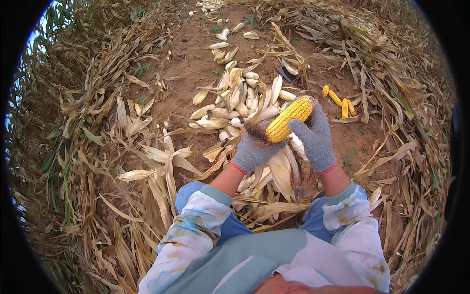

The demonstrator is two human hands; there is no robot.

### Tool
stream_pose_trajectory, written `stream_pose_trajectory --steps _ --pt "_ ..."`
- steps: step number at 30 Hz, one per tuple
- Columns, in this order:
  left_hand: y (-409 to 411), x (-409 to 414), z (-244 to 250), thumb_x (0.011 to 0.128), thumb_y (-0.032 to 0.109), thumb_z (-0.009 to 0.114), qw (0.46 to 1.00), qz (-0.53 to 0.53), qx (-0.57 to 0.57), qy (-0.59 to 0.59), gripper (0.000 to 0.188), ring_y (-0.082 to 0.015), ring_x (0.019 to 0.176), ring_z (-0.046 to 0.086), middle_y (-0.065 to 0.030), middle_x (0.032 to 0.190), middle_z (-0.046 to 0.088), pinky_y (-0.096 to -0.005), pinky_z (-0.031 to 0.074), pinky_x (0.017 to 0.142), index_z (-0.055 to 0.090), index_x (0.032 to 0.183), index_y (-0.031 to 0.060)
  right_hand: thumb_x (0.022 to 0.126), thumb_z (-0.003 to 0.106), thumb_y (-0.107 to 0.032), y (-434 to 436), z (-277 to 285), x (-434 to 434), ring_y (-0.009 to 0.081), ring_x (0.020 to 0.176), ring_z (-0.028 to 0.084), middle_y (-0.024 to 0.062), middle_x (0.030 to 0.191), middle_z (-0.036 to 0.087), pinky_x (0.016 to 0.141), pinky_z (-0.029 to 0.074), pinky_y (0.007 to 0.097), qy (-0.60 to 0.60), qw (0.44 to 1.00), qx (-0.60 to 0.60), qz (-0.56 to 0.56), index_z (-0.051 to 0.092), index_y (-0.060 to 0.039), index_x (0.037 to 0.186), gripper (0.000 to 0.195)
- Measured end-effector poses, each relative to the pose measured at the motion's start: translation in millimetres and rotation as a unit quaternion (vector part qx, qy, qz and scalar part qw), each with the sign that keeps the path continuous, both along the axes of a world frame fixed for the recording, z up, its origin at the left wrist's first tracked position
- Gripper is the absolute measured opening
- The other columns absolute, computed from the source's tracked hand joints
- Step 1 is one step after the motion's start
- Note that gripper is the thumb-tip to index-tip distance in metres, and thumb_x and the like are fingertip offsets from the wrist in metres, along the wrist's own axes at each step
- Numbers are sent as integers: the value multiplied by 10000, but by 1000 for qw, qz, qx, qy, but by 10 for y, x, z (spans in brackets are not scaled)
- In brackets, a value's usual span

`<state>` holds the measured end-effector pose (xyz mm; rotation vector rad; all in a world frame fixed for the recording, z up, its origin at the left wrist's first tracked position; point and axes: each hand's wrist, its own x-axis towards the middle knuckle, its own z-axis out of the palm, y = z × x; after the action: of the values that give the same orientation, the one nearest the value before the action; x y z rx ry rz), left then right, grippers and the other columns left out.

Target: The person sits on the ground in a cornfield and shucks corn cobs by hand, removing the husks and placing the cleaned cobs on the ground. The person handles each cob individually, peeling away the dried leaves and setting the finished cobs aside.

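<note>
A husked ear of yellow corn [289, 119] slants between my two grey-gloved hands. Its lower end rests at my left hand [255, 150], where dark brown corn silk [257, 132] is bunched around the palm. My right hand [317, 136] grips the upper part, thumb along the near side and fingers behind, partly hidden by the ear. Below the hands lie pale, dry corn husks [282, 171], some with silk. Just beyond them is a heap of ears in their husks [242, 95].
Several bare yellow cobs [345, 108] lie on the soil at the right. A dark flat object [287, 74] sits beside the heap. More unhusked ears [218, 45] trail away ahead. Flattened dry stalks [91, 106] line both sides, with loose husks [165, 158] at my left.
</note>
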<state>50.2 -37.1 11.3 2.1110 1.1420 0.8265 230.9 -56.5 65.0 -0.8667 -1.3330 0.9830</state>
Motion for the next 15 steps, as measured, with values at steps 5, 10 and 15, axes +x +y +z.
stream_pose_trajectory --steps 5,10,15 --pt "-33 139 -189 892 334 659 999 28 -10 -40 411 -285 1097 609 -116 1151 634 -398 470 972 570 1208 85 956 638 -223 -40 -92 -253 182 1083 563 94 1168 571 967 465 343 118 991 -47 -38 445 14 1353 500" --pt "-53 205 -301 896 309 654 999 3 14 -41 396 -285 1050 637 -111 1127 655 -395 492 939 578 1207 76 910 704 -148 -30 -227 -364 143 912 614 74 1047 587 787 549 296 152 985 -63 -58 430 -6 1252 461" --pt "-92 253 -262 897 294 642 999 -23 27 8 402 -288 1080 627 -124 1163 654 -394 482 965 581 1228 73 873 740 -134 50 -318 -312 146 896 628 82 1039 590 742 563 291 88 989 -62 -105 432 -6 1228 487"
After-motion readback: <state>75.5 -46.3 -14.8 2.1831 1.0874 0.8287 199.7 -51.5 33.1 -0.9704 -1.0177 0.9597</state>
